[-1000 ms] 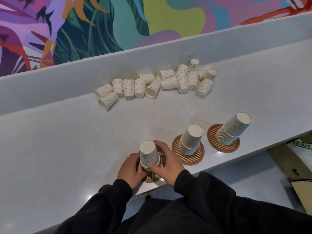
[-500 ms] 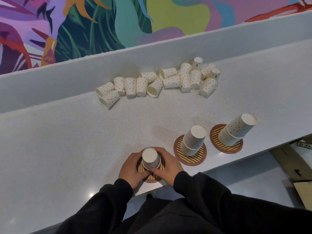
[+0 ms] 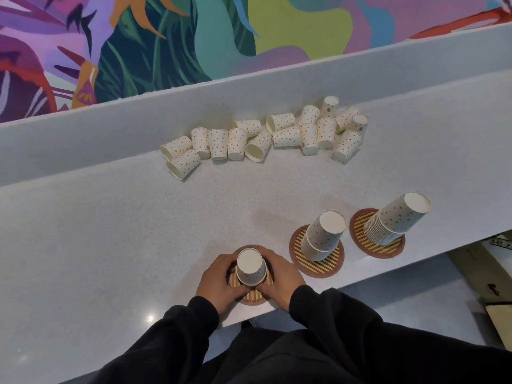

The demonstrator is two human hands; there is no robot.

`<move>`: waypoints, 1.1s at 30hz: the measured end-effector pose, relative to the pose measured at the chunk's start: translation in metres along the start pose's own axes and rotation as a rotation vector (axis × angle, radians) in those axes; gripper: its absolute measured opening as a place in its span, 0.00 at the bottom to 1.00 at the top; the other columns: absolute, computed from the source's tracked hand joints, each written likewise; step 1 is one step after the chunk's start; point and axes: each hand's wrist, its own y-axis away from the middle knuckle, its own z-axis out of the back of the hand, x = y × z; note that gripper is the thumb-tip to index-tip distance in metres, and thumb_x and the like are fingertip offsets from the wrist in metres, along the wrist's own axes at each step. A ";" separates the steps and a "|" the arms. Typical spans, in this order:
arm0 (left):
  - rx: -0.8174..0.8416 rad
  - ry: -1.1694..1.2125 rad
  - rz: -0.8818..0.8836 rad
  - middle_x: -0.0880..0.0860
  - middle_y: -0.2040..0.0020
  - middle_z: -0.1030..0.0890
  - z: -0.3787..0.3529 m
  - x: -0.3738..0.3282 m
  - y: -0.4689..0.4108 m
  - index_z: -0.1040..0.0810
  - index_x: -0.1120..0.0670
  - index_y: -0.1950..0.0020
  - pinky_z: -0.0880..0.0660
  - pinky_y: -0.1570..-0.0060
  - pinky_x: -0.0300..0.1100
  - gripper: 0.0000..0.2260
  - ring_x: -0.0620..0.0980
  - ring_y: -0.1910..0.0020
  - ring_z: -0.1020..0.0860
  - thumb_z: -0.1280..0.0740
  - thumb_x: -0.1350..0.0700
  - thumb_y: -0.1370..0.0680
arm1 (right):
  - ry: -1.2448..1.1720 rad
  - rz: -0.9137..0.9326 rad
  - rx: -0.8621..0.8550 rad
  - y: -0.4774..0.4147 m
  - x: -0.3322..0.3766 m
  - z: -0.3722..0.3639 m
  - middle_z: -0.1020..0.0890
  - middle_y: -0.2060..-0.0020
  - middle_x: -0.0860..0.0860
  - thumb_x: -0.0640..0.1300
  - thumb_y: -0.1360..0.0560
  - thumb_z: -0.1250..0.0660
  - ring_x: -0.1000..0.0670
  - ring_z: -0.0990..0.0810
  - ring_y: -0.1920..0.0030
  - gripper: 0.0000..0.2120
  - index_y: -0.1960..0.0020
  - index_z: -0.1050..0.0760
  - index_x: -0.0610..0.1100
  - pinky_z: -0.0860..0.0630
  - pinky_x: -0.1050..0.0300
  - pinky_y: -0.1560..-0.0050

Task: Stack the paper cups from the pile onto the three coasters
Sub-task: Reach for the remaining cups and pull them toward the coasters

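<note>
Paper cup (image 3: 251, 268), axis vertical, base up, left hand (image 3: 217, 282) and right hand (image 3: 282, 279) curled round it

Cup pile (image 3: 266, 137) at back of counter (image 3: 138, 231), against the ledge. Along the front edge: left coaster (image 3: 250, 296), middle coaster (image 3: 329, 264), right coaster (image 3: 388, 246), one stack on each (left stack (image 3: 250, 268) gripped between left hand (image 3: 219, 281) and right hand (image 3: 279, 281)).

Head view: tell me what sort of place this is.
Likely a café or event-space bar, though uncertain: a long speckled counter backed by a bright leafy mural, with loose paper cups and striped coasters.
</note>
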 end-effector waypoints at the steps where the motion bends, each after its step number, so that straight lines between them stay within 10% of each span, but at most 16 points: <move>1: 0.006 -0.002 -0.003 0.36 0.42 0.24 0.000 0.001 -0.001 0.28 0.38 0.36 0.32 0.49 0.26 0.31 0.32 0.45 0.25 0.19 0.44 0.36 | 0.001 0.002 -0.005 -0.001 0.001 -0.001 0.30 0.42 0.76 0.47 0.28 0.23 0.70 0.30 0.41 0.34 0.33 0.36 0.70 0.37 0.80 0.43; 10: 0.061 0.064 -0.016 0.43 0.51 0.17 0.039 0.008 -0.016 0.24 0.39 0.38 0.24 0.49 0.33 0.24 0.40 0.52 0.19 0.25 0.60 0.29 | 0.058 -0.053 0.008 0.000 0.030 0.026 0.27 0.26 0.54 0.37 0.21 0.33 0.54 0.29 0.26 0.31 0.23 0.37 0.56 0.30 0.51 0.24; 19: -0.261 0.001 -0.056 0.47 0.53 0.16 0.164 0.001 -0.104 0.18 0.48 0.44 0.23 0.52 0.35 0.14 0.42 0.57 0.19 0.25 0.62 0.26 | -0.283 0.133 -0.021 -0.027 0.154 0.100 0.17 0.41 0.55 0.34 0.23 0.30 0.54 0.17 0.41 0.22 0.35 0.24 0.54 0.20 0.56 0.40; 26: -0.290 -0.241 0.000 0.52 0.39 0.23 0.212 0.004 -0.184 0.23 0.51 0.33 0.26 0.42 0.44 0.21 0.51 0.45 0.22 0.25 0.55 0.25 | -0.631 -0.201 -0.012 -0.150 0.200 0.110 0.16 0.47 0.45 0.36 0.21 0.30 0.45 0.17 0.47 0.12 0.38 0.21 0.43 0.17 0.46 0.51; 33: -0.222 -0.303 0.104 0.54 0.30 0.27 0.213 0.019 -0.231 0.27 0.51 0.29 0.29 0.33 0.49 0.27 0.56 0.32 0.27 0.24 0.49 0.26 | 0.301 -0.025 -0.133 -0.255 0.156 0.084 0.23 0.34 0.49 0.38 0.23 0.31 0.45 0.22 0.38 0.22 0.30 0.28 0.50 0.23 0.50 0.38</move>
